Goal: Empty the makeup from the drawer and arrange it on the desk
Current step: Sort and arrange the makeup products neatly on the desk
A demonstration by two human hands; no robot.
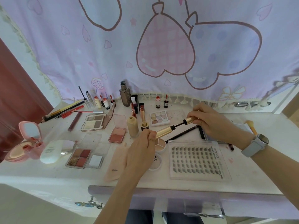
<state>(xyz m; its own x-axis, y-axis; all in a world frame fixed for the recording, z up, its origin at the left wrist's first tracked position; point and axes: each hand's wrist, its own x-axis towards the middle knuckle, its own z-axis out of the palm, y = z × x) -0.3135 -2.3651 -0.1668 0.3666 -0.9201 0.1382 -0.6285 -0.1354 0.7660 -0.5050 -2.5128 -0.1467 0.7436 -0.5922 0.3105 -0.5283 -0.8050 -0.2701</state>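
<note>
From the head camera, a gold mascara tube (164, 131) is gripped in the curled fingers of the left hand (142, 146), above the desk (252, 173). Its gold wand cap (191, 119) is pinched by the right hand (213, 122), the dark wand partly drawn out between them.

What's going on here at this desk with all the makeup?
A person is holding a gold mascara over the desk. The left hand grips the tube, and the right hand holds the cap with its wand part way out. Palettes, bottles, pencils and a lash tray are already spread across the desk.
</note>
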